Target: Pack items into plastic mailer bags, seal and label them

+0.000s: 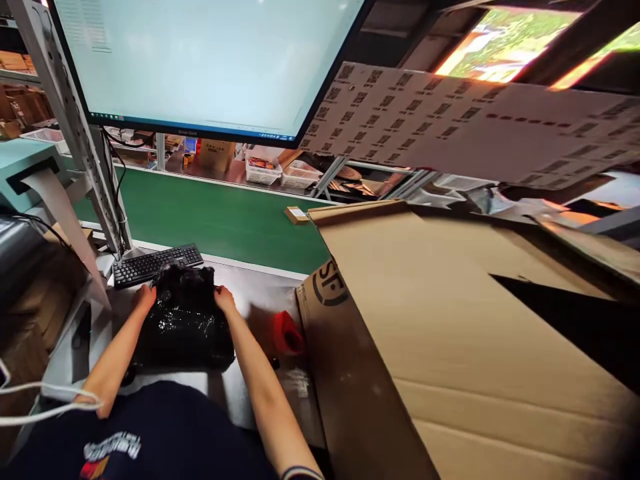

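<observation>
Parcel: a black plastic bag (184, 319), glossy and crinkly with white glare on top, lumpy and roughly rectangular, sitting on the grey worktop (260, 300) right in front of the person.
Left hand: left hand (145, 296) pressed against the bag's far-left corner, fingers curled round the edge, so it's gripping the bag there.
Right hand: right hand (225, 299) on the far-right corner, same deal, fingers wrapped onto the plastic.
Which way it points: long axis looks like it runs away from the person toward the keyboard, but the shape's so bunched up I can't say for sure.
Keyboard: black keyboard (157, 264) just beyond the bag's far end, pretty much touching it.
Right side: a red rounded thing (287, 333) sits near the bag, and past it a big flat cardboard box (450, 347), matte brown with a printed logo, its edge walling off that side.
Left side: a slanted metal post (75, 127) and cables, tight there.
Beyond: a smooth green conveyor belt (215, 213) with a small carton (297, 215) on it, and a large bright monitor (210, 60) overhead.
</observation>
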### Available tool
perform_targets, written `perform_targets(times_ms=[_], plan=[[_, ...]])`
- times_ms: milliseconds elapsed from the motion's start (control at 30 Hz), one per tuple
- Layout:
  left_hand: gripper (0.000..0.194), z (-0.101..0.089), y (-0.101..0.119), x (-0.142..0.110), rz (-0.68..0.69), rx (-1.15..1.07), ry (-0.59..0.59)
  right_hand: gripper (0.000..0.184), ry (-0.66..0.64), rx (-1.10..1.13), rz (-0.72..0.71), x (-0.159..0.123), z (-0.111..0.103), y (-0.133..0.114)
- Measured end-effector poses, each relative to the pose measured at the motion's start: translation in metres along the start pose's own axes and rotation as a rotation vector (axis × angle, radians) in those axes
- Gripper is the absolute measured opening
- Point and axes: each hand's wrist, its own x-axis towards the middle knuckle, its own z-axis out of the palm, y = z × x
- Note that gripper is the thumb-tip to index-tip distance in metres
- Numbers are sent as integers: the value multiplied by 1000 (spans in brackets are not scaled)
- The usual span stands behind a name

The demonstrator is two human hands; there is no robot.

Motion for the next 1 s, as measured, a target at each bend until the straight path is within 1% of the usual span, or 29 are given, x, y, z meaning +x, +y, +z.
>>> perform_targets(times_ms=[67,100,167,200,233,267,300,367,400,467,500,533,600,633,667,700,767,800,833,867,900,967,1000], plan=[[6,1,10,0,124,45,12,25,45,-44,-16,-6,-1,-4],[8,7,18,2,198,69,-10,30,76,-55,-46,-7,-1,-8],[15,26,34,4,325,120,-109,40,110,-92,-197,-9,3,-20],[17,38,40,3,368,152,-176,43,99,-116,-295,-10,7,-25],[20,50,43,2,396,193,-243,46,70,-138,-389,-11,13,-30],[23,60,43,0,411,246,-306,48,16,-178,-454,-13,21,-32],[28,69,41,-3,412,311,-359,50,-53,-231,-475,-15,28,-33],[39,77,33,-10,387,457,-412,53,-159,-342,-411,-20,44,-28],[43,79,28,-13,371,527,-411,55,-176,-418,-369,-22,50,-23],[51,80,21,-16,355,645,-378,60,-124,-561,-340,-20,62,-14],[55,81,18,-16,357,688,-363,61,-93,-620,-367,-17,68,-10],[58,83,17,-14,363,722,-367,62,-98,-673,-413,-12,72,-8],[60,87,17,-8,386,768,-423,63,-204,-759,-470,1,78,-4],[60,88,17,-4,392,784,-452,63,-268,-796,-469,7,78,-2],[62,88,17,0,395,798,-469,63,-306,-836,-451,13,77,0],[63,86,18,4,393,809,-467,62,-306,-879,-425,19,74,3],[67,83,18,9,389,825,-417,61,-214,-954,-388,28,65,9],[69,81,18,9,394,829,-384,62,-166,-972,-397,31,61,12],[70,81,18,7,412,825,-354,63,-147,-975,-428,32,58,15],[71,82,17,3,442,810,-326,64,-166,-957,-485,32,58,17],[72,85,16,-2,474,781,-305,65,-228,-926,-553,32,60,19],[72,93,10,-15,520,689,-281,70,-421,-842,-686,32,70,21],[73,97,6,-23,525,639,-288,71,-509,-799,-725,34,77,22]])
